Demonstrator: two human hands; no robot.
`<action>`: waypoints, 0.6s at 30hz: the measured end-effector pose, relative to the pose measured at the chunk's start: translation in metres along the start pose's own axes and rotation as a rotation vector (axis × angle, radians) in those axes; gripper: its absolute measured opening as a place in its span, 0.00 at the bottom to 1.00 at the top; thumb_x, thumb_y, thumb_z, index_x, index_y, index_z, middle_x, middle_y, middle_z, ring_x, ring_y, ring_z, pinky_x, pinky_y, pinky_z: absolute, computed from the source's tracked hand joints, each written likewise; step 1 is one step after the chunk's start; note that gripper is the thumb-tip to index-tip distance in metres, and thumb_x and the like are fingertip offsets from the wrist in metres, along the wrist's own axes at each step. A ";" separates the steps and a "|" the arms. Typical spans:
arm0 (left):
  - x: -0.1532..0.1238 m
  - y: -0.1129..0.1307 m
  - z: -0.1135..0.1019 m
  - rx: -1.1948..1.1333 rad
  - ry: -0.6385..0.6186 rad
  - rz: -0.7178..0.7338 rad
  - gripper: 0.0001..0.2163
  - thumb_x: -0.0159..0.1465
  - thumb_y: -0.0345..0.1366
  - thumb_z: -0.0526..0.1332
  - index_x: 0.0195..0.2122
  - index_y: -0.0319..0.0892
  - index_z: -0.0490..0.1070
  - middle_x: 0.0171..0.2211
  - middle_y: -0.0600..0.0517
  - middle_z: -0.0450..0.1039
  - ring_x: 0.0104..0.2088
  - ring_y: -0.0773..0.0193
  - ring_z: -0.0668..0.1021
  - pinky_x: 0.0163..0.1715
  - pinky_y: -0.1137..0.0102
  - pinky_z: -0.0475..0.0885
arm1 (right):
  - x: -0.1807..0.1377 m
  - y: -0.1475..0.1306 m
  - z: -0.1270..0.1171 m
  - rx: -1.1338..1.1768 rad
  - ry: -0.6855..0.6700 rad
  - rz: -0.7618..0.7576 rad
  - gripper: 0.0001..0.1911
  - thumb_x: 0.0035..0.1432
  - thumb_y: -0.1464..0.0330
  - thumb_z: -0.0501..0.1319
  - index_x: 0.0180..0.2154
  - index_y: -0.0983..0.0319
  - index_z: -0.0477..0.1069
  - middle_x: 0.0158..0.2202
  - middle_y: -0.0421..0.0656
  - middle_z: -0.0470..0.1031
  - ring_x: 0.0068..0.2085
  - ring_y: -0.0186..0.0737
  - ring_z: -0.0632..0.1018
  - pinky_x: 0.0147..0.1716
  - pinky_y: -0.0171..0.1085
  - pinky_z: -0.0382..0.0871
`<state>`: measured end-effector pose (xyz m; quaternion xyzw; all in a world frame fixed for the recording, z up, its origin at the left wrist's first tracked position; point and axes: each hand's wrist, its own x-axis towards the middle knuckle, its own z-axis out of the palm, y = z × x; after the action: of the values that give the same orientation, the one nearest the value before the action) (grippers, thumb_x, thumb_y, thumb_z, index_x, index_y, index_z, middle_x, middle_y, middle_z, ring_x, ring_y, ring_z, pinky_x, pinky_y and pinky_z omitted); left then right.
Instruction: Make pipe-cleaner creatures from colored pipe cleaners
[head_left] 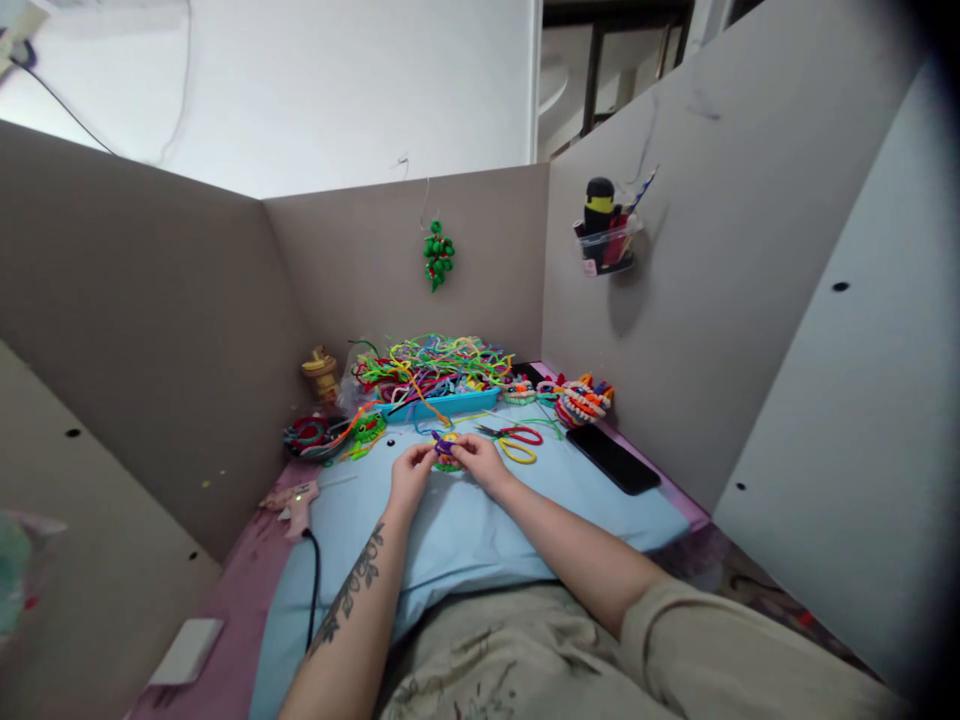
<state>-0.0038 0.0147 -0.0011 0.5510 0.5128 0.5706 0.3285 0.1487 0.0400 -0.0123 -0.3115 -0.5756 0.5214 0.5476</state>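
Between my hands is a small piece made of purple pipe cleaner [443,446], pinched from both sides. My left hand [412,474] grips its left end with thumb and forefinger. On the opposite side, my right hand [481,462] has its fingertips closed on the same purple piece. Just under it, partly hidden by the fingers, is a small multicoloured piece [448,464]. Scissors [516,438] with one red and one yellow handle lie open to the right of my right hand. All of this is over a light blue cloth [465,535].
A blue tray [442,404] heaped with coloured pipe cleaners [431,365] stands at the back. Left are a pink glue gun [296,503] with its cord, a dark bowl [319,440] and a green figure [367,432]. Right are a black phone [613,459] and a striped figure [583,402]. Grey panels enclose the table.
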 end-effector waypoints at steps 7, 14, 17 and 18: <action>0.001 -0.005 -0.001 0.043 -0.023 0.043 0.13 0.50 0.42 0.64 0.31 0.38 0.74 0.27 0.49 0.75 0.27 0.63 0.75 0.27 0.72 0.69 | 0.001 0.006 -0.002 -0.071 0.033 -0.059 0.10 0.49 0.61 0.61 0.28 0.62 0.69 0.20 0.37 0.70 0.21 0.32 0.70 0.21 0.31 0.61; 0.000 -0.001 -0.001 0.102 0.016 0.076 0.11 0.51 0.42 0.62 0.29 0.39 0.74 0.25 0.50 0.75 0.27 0.63 0.75 0.30 0.70 0.69 | -0.001 0.010 -0.001 -0.167 0.008 -0.080 0.11 0.50 0.61 0.59 0.29 0.62 0.71 0.24 0.40 0.74 0.25 0.35 0.72 0.25 0.32 0.64; -0.003 0.004 -0.001 0.110 0.035 0.090 0.10 0.50 0.41 0.63 0.28 0.39 0.75 0.25 0.51 0.75 0.28 0.63 0.75 0.32 0.69 0.69 | -0.002 0.010 -0.001 -0.228 0.005 -0.090 0.11 0.50 0.60 0.59 0.29 0.62 0.71 0.24 0.39 0.73 0.25 0.34 0.71 0.25 0.32 0.63; -0.003 0.006 -0.001 0.111 0.039 0.091 0.09 0.50 0.40 0.63 0.27 0.40 0.75 0.25 0.51 0.75 0.28 0.63 0.75 0.33 0.69 0.69 | -0.002 0.010 -0.001 -0.244 0.002 -0.095 0.11 0.50 0.61 0.59 0.28 0.62 0.71 0.23 0.39 0.73 0.25 0.33 0.71 0.24 0.31 0.62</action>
<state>-0.0034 0.0098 0.0036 0.5799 0.5243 0.5664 0.2608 0.1485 0.0412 -0.0221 -0.3490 -0.6482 0.4206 0.5302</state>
